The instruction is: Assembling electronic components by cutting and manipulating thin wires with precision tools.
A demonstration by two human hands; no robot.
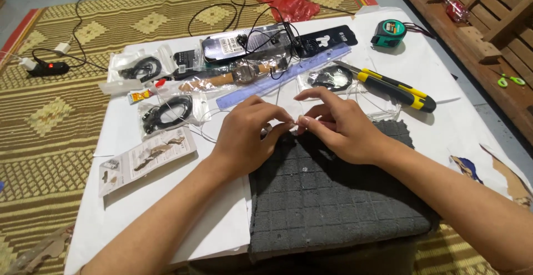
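Both hands pinch a thin white wire over a grey foam pad.

Left hand (247,136) and right hand (338,125) meet fingertip to fingertip at the grey foam pad's (327,197) far edge, each grip apparently clamped on the thin white wire (293,123), near the table's near edge; blue ruler (283,76) just beyond.

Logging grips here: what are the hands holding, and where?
Both hands, left hand and right hand, pinch a small pale thing between their fingertips; its kind cannot be told.

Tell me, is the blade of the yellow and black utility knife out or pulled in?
Out. A bare metal blade sticks from the upper left end of the utility knife, which lies on the white sheet beyond the right hand.
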